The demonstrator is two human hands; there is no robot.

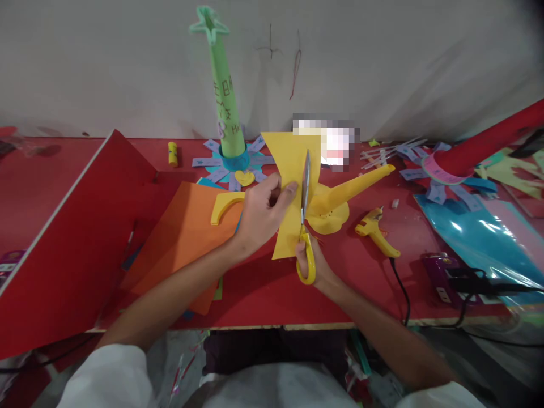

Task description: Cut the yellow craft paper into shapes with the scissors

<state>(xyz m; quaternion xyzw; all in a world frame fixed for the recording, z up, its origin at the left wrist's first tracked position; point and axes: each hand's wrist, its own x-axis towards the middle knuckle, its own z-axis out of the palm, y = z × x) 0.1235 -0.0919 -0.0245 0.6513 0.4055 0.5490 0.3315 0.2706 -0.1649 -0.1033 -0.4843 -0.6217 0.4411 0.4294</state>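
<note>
Red tabletop [259, 309] below, left hand [261, 212] pinches yellow paper [292, 215] jutting rightward, right hand [318, 265] gripping scissors [305, 192].

Yellow paper sheet [291, 161] — left edge concave, held up | scissors [305, 195] — yellow-handled, silver blades against paper

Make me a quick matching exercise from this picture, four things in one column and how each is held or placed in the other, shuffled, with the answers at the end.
1. Scissors
2. Yellow sheet
3. Glue gun
4. Green tube

A. Standing, with a star shape at its top
B. Pinched by the left hand
C. Lying down, black cord attached
D. Held in the right hand

Pairs: 1-D, 2-B, 3-C, 4-A
</note>
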